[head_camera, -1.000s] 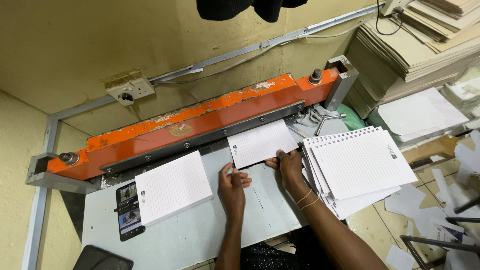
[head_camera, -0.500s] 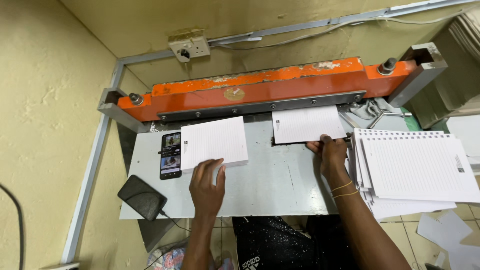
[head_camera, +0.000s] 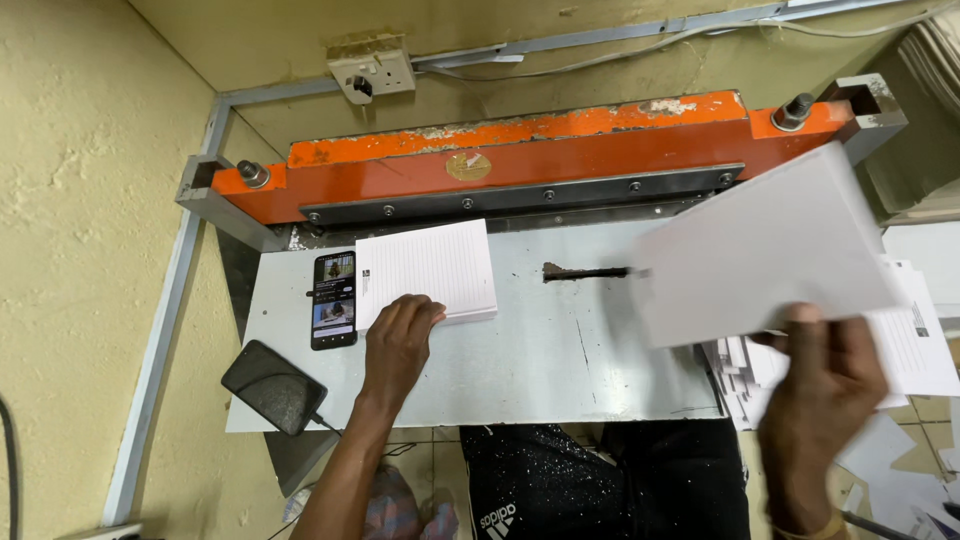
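Yellow walls close round a grey metal table (head_camera: 520, 370) carrying an orange punching press (head_camera: 520, 165). Below the press, the left hand (head_camera: 398, 345) lies flat on a lined paper stack (head_camera: 428, 270), steadying it. Right of the press, the right hand (head_camera: 822, 385) pinches a lifted white sheet (head_camera: 765, 250), blurred.

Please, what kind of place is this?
Probably a small print or binding workshop. An orange paper-cutting machine stands against the wall, a stack of lined sheets lies on its table, and more lined pages are piled at the right.
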